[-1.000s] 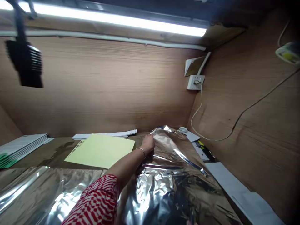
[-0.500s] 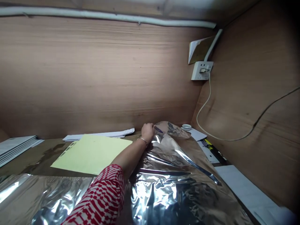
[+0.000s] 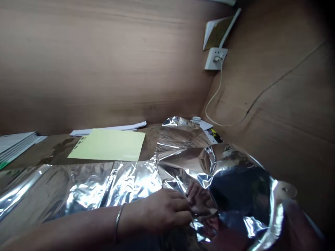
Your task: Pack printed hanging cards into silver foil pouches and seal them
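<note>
A large shiny silver foil sheet (image 3: 235, 184) bulges up from the table in front of me. I cannot tell whether it is a single sheet or a bag. My left hand (image 3: 162, 211), with a bracelet at the wrist, lies at its near left part with the fingers curled on the foil. At its right edge my right hand (image 3: 288, 195) is blurred, the thumb over the lifted foil and the other fingers hidden. More silver foil (image 3: 86, 184) lies flat to the left, under my left forearm.
A yellow sheet (image 3: 112, 144) lies behind the foil, with white folded paper (image 3: 110, 129) along the back wall. Stacked white sheets (image 3: 15, 143) are at far left. A small white round lid (image 3: 196, 119) and papers sit in the back right corner, below a socket (image 3: 216, 58) with a hanging cable.
My left hand has come back from the far end of the foil toward me. The foil's right part is now lifted and bulging, with my right hand at its edge. The view has tilted down.
</note>
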Tool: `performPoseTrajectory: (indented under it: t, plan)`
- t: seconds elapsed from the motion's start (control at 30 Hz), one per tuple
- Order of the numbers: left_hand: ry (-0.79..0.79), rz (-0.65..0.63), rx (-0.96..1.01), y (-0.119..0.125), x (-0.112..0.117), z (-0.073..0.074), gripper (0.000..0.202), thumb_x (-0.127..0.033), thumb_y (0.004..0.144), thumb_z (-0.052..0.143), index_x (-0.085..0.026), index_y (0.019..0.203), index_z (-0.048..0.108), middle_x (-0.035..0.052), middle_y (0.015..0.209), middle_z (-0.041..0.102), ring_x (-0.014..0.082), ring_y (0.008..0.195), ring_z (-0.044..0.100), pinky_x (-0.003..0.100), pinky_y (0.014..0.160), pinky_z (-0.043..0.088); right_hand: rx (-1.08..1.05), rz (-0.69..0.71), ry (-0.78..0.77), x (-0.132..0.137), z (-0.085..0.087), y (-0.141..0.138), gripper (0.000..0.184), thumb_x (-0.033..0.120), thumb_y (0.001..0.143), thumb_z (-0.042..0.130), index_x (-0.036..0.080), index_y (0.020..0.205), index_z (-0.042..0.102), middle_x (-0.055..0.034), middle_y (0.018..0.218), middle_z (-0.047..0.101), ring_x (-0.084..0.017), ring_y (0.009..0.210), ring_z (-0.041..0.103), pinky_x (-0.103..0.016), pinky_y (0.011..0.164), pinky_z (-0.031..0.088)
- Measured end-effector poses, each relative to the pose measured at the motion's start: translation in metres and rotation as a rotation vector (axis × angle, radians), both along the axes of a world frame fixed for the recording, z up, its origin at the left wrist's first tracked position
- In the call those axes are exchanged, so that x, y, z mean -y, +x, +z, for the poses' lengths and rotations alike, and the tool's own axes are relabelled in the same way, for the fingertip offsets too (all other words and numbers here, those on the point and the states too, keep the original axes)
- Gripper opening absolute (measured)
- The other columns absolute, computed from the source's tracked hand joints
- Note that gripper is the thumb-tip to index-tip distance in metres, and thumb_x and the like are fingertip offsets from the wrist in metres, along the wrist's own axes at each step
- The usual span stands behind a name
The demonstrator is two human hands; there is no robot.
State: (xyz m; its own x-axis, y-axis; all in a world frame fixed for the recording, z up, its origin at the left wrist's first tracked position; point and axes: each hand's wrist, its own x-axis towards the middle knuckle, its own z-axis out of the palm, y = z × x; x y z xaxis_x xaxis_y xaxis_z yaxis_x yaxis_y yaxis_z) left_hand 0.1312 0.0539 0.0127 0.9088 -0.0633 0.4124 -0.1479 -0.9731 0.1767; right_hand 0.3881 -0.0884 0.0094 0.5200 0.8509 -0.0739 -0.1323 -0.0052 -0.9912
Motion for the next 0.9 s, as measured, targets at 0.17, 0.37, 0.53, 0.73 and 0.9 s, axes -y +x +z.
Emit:
performPoseTrajectory:
  t: [0.17,0.37,0.53,0.73,0.9]
  plan:
    - [-0.012,0.053,-0.047,-0.024,0.028,0.002,0.011,-0.017,0.097,0.047,-0.016,0.094,0.057,0.0065,0.091,0.067,0.0170,0.084,0.060,0.028,0.075,0.051,-0.236,-0.071,-0.076,0.018,0.022,-0.002,0.058,0.061,0.073,0.067,0.028,0.120,0.063,-0.0090,0.111,0.071,-0.033,0.100,0.068,-0.045,0.081,0.059]
    - [0.028,0.098,-0.144,-0.034,0.033,-0.016,0.023,-0.014,0.094,0.050,-0.016,0.116,0.056,0.0095,0.106,0.067,0.0209,0.101,0.060,0.033,0.089,0.050,0.459,-0.161,-0.503,0.029,-0.018,-0.001,0.042,0.050,0.071,0.068,0.015,0.093,0.067,-0.0124,0.088,0.074,-0.032,0.083,0.071,-0.040,0.072,0.057]
    - [-0.023,0.246,-0.213,-0.039,0.032,-0.028,0.021,-0.010,0.081,0.056,-0.014,0.102,0.060,0.0107,0.110,0.066,0.0236,0.105,0.061,0.039,0.099,0.047,0.792,-0.026,-0.683,0.037,-0.026,0.008,0.028,0.044,0.078,0.056,0.020,0.072,0.068,-0.0122,0.073,0.071,-0.032,0.077,0.068,-0.039,0.065,0.051]
    - [-0.098,0.234,-0.157,-0.044,0.046,-0.034,0.014,-0.010,0.089,0.046,-0.017,0.093,0.057,0.0093,0.108,0.066,0.0200,0.104,0.062,0.038,0.098,0.048,1.223,-0.018,-0.751,0.069,-0.008,0.013,0.033,0.043,0.081,0.049,0.016,0.087,0.068,-0.0180,0.087,0.068,-0.040,0.084,0.064,-0.049,0.067,0.048]
    - [-0.092,0.224,-0.192,-0.041,0.048,-0.032,0.013,-0.009,0.088,0.048,-0.017,0.091,0.058,0.0086,0.099,0.067,0.0209,0.096,0.064,0.037,0.091,0.050,1.612,0.005,-0.196,0.045,0.011,-0.016,0.052,0.043,0.097,0.036,0.011,0.136,0.050,-0.0156,0.148,0.042,-0.032,0.136,0.038,-0.047,0.104,0.041]
